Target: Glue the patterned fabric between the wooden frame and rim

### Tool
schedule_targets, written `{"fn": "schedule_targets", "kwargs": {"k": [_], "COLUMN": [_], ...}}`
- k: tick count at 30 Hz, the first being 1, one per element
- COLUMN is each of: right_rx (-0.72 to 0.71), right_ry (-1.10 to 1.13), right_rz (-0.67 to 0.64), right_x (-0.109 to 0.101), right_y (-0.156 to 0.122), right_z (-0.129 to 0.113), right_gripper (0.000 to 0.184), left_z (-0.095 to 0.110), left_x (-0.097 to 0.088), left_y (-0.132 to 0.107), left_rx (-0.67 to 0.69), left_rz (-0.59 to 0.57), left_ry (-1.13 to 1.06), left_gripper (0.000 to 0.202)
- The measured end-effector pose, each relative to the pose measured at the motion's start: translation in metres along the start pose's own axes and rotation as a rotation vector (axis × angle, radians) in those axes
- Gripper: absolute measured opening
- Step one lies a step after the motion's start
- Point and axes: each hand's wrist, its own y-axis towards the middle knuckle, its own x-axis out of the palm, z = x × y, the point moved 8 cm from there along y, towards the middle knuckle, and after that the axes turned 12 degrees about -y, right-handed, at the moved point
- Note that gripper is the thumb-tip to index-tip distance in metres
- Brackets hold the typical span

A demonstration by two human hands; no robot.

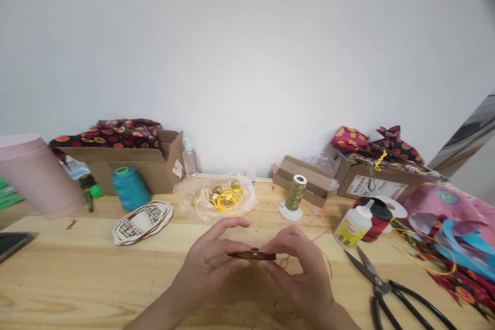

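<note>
Between my two hands is a thin, flat dark brown piece (253, 255), seen edge-on, with a small yellow spot at its middle. My left hand (212, 255) pinches its left end between thumb and fingers. At the other end, the thumb and fingers of my right hand (296, 263) close on it. A thin orange-red thread (285, 262) trails beside my right hand onto the table. What the flat piece is exactly, I cannot make out. Just beyond my hands lies a clear plastic bag (247, 201) with yellow cord (226, 198) and several brass-coloured bells (215, 192).
Large black-handled scissors (381, 286) lie open at right, near a white glue bottle (352, 226). A gold thread spool (296, 196) stands behind. At left are a teal thread cone (130, 189), stacked wooden cutouts (141, 223), and a cardboard box (116, 170) with patterned fabric.
</note>
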Motion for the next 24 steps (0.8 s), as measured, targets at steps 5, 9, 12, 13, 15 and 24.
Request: {"fn": "schedule_targets", "kwargs": {"k": [5,9,12,13,15,24], "right_rx": [-0.034,-0.095,-0.179,-0.213,-0.273,-0.515], "right_ry": [0.001,-0.075,-0.149,-0.17,-0.198,-0.427], "right_rz": [-0.001,0.063,0.064,0.064,0.066,0.047], "right_x": [0.001,-0.003,-0.004,-0.004,-0.005,-0.005], "right_y": [-0.001,-0.002,-0.003,-0.004,-0.007,-0.012], "right_z": [-0.002,-0.007,-0.015,-0.018,-0.021,-0.037], "right_gripper": [0.034,0.036,0.035,0.035,0.036,0.017], "left_z": [-0.002,0.002,0.004,0.005,0.005,0.002], "left_x": [-0.001,0.001,0.002,0.002,0.002,0.0], "left_y": [0.002,0.004,0.005,0.005,0.004,0.004], "left_rx": [-0.048,-0.032,-0.003,0.004,0.005,-0.041], "left_rz": [0.04,0.048,0.046,0.046,0.05,0.096], "left_ry": [-0.072,-0.188,-0.207,-0.211,-0.228,-0.253], "left_gripper": [0.022,0.024,0.026,0.026,0.027,0.023]}}
